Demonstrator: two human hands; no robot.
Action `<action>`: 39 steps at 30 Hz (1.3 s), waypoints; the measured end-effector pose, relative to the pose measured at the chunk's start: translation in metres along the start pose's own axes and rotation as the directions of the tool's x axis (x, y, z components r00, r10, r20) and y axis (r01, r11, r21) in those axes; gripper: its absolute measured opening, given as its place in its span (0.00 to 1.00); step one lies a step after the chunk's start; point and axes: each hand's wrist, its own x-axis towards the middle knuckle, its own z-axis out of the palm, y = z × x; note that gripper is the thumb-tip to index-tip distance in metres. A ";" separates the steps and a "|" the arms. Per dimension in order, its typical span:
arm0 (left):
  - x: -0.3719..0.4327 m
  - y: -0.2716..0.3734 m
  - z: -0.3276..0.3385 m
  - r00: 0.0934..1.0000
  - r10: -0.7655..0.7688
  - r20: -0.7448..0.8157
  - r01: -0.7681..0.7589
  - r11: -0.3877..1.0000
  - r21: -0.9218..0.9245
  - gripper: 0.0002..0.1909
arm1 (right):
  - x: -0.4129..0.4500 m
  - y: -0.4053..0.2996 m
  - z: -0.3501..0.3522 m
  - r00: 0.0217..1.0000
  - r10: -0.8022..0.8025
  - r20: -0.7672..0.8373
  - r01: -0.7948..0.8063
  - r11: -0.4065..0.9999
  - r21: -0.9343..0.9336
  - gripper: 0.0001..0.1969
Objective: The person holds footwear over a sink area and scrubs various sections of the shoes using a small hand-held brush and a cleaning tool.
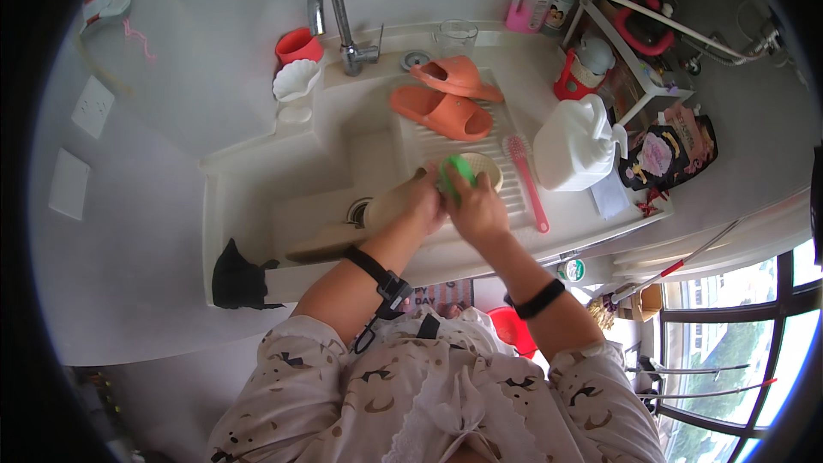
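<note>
My left hand (427, 202) grips a cream slipper (487, 168) over the ribbed washboard of the sink. One end of it shows past my fingers, with a fine pattern inside, and my forearm covers much of the rest. In my right hand (479, 209) is a bright green scrubber (458, 173), pressed against the slipper; whether it is a brush or a sponge is hidden by my fingers. Two orange slippers (442, 114) rest at the back of the washboard. To the right of my right hand lies a pink long-handled brush (528, 183).
A chrome faucet (341, 26) rises behind the sink basin (308, 206). On the right ledge stand a white jug (572, 145) and a black pouch (669, 151). A black cloth (239, 276) hangs over the front left corner. A pale, dark-edged thing (328, 245) leans in the basin.
</note>
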 end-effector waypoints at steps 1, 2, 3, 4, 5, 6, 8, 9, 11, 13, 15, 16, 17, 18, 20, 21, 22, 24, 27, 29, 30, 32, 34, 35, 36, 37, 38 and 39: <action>0.004 -0.006 -0.003 0.996 0.082 -0.038 -0.083 0.996 -0.030 0.17 | 0.012 -0.002 0.005 0.998 0.039 0.040 -0.036 0.996 -0.078 0.26; 0.009 -0.010 -0.007 0.984 0.161 -0.079 -0.166 0.985 -0.056 0.18 | 0.030 -0.001 0.007 0.993 0.104 0.053 -0.102 0.994 -0.041 0.25; 0.014 -0.013 -0.006 0.985 0.155 -0.076 -0.160 0.985 -0.070 0.18 | 0.045 0.005 0.009 0.991 0.127 0.051 -0.124 0.990 -0.062 0.24; 0.017 -0.016 -0.005 0.975 0.202 -0.091 -0.208 0.976 -0.063 0.18 | 0.050 0.014 0.014 0.992 0.125 0.024 -0.123 0.990 -0.068 0.25; 0.020 -0.019 -0.003 0.963 0.247 -0.104 -0.254 0.966 -0.054 0.18 | 0.051 0.022 0.019 0.992 0.124 -0.005 -0.124 0.989 -0.075 0.25; 0.026 -0.016 -0.017 0.982 0.137 -0.130 -0.158 0.974 -0.165 0.21 | 0.047 0.009 0.022 0.995 0.103 0.008 -0.103 0.992 -0.075 0.25; 0.006 -0.008 -0.002 0.997 0.049 -0.052 -0.057 0.985 -0.165 0.22 | 0.016 -0.004 0.011 0.984 0.069 0.162 -0.047 0.989 -0.138 0.26; -0.008 -0.004 0.002 1.000 -0.025 0.015 0.027 0.989 -0.147 0.24 | 0.003 -0.011 0.008 0.986 -0.012 0.166 0.039 0.987 -0.156 0.26; 0.013 -0.016 -0.015 0.999 0.033 -0.040 -0.039 0.987 -0.159 0.29 | 0.021 -0.017 0.003 0.976 0.078 0.201 -0.046 0.986 -0.162 0.25; 0.036 -0.023 -0.031 0.986 0.164 0.001 -0.160 0.962 -0.221 0.32 | 0.055 -0.012 0.010 0.986 0.110 0.129 -0.087 0.981 -0.172 0.24; 0.035 -0.029 -0.025 0.987 0.164 -0.003 -0.160 0.965 -0.208 0.33 | 0.058 -0.005 0.016 0.970 0.199 0.139 -0.172 0.968 -0.185 0.24; 0.021 -0.027 -0.016 0.994 0.079 0.078 -0.061 0.975 -0.213 0.34 | 0.049 -0.004 0.015 0.962 0.214 0.171 -0.182 0.966 -0.186 0.24; 0.009 -0.021 -0.011 0.988 0.015 0.154 0.019 0.976 -0.215 0.34 | 0.036 -0.011 0.013 0.956 0.208 0.206 -0.172 0.968 -0.182 0.25; 0.002 -0.015 -0.013 0.989 -0.010 0.147 0.044 0.973 -0.228 0.37 | 0.025 -0.026 0.007 0.951 0.165 0.262 -0.115 0.974 -0.195 0.26; 0.018 -0.008 -0.054 0.807 0.100 0.581 0.177 0.899 -0.401 0.39 | 0.029 -0.036 0.013 0.971 0.072 0.228 -0.033 0.985 -0.169 0.25; 0.007 -0.012 -0.027 0.913 0.087 0.399 0.048 0.948 -0.316 0.42 | 0.026 -0.017 0.013 0.983 0.063 0.173 -0.032 0.983 -0.180 0.23; -0.010 -0.010 0.000 0.978 0.073 0.193 -0.042 0.986 -0.161 0.46 | 0.039 0.003 0.011 0.990 0.114 0.087 -0.098 0.980 -0.174 0.23; -0.011 -0.006 0.009 0.974 0.064 0.219 -0.041 0.993 -0.108 0.47 | 0.053 0.023 0.018 0.990 0.139 0.023 -0.135 0.983 -0.124 0.23; -0.017 0.000 -0.002 0.980 0.058 0.190 -0.043 0.995 -0.085 0.50 | 0.032 -0.013 0.016 0.981 0.144 0.133 -0.121 0.978 -0.170 0.24; -0.020 0.002 -0.008 0.976 -0.048 0.211 0.075 0.990 -0.119 0.49 | 0.023 -0.021 0.008 0.977 0.102 0.188 -0.068 0.982 -0.178 0.24; -0.016 -0.002 -0.009 0.972 0.023 0.235 -0.002 0.996 -0.088 0.48 | 0.029 -0.010 0.010 0.987 0.112 0.118 -0.093 0.984 -0.154 0.24; 0.015 -0.013 -0.022 0.707 0.144 0.692 0.217 0.888 -0.406 0.46 | 0.053 0.011 0.015 0.989 0.140 0.048 -0.136 0.988 -0.072 0.24; 0.020 -0.010 -0.028 0.191 0.331 0.924 0.593 0.711 -0.378 0.46 | 0.052 0.008 0.016 0.991 0.117 0.057 -0.110 0.988 -0.113 0.24; 0.016 -0.014 -0.035 0.634 0.060 0.771 0.319 0.888 -0.331 0.46 | 0.048 0.006 0.017 0.994 0.093 0.062 -0.083 0.985 -0.151 0.24; 0.005 -0.009 -0.028 0.939 -0.071 0.338 0.113 0.988 -0.107 0.46 | 0.034 -0.016 0.012 0.959 0.213 0.188 -0.169 0.959 -0.226 0.24; -0.007 -0.001 -0.014 0.940 -0.066 0.336 0.109 0.988 -0.112 0.46 | 0.023 -0.023 0.006 0.959 0.161 0.235 -0.112 0.972 -0.208 0.23; -0.019 0.003 0.002 0.968 -0.056 0.245 0.090 0.987 -0.131 0.47 | 0.024 -0.017 0.006 0.971 0.151 0.184 -0.116 0.976 -0.185 0.23; -0.027 0.004 0.010 0.987 -0.048 0.152 0.071 0.987 -0.147 0.47 | 0.028 -0.006 0.008 0.981 0.143 0.130 -0.121 0.979 -0.163 0.23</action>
